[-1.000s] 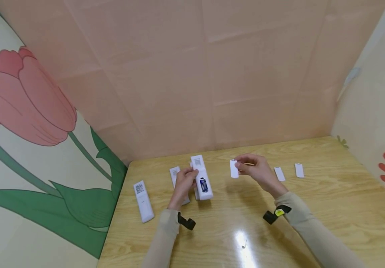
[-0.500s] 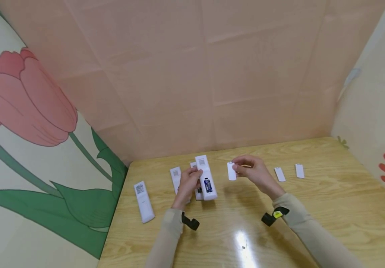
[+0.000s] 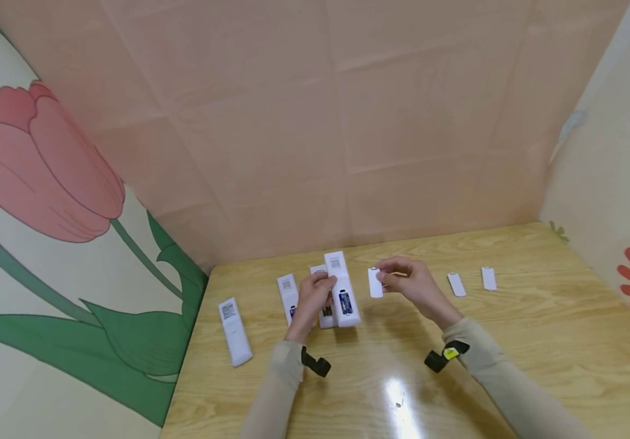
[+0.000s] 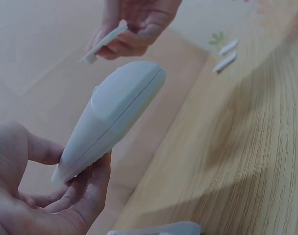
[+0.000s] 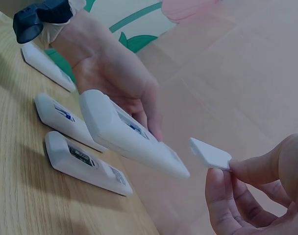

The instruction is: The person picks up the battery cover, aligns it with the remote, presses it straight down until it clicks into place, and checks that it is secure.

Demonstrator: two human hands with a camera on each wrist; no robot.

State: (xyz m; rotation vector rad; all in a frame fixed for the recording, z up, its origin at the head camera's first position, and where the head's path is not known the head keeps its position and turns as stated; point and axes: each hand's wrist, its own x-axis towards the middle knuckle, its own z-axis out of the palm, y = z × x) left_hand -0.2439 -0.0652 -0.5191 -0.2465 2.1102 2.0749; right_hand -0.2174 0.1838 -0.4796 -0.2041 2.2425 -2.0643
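My left hand [image 3: 313,300] grips a white remote control [image 3: 342,289] above the table, its back turned up. The battery bay stands uncovered, with blue batteries [image 3: 345,302] inside. Between thumb and fingers my right hand [image 3: 416,286] pinches a small white battery cover [image 3: 375,283], just right of the remote and apart from it. In the right wrist view the cover [image 5: 210,153] is held near the remote's narrow end. Beneath the held remote lies another remote [image 5: 87,164] with a bay that looks dark; beside it, one more remote [image 5: 68,120] shows blue in its bay.
At the left of the wooden table [image 3: 490,347] lies a remote [image 3: 235,332] with its back closed. Two loose battery covers [image 3: 457,285] rest to the right of my right hand. A pink cloth wall [image 3: 347,122] rises behind the table's far edge.
My left hand has carried the remote a little to the right, uncovering more of the remote below. My right hand has brought the cover slightly left and down, closer to it.
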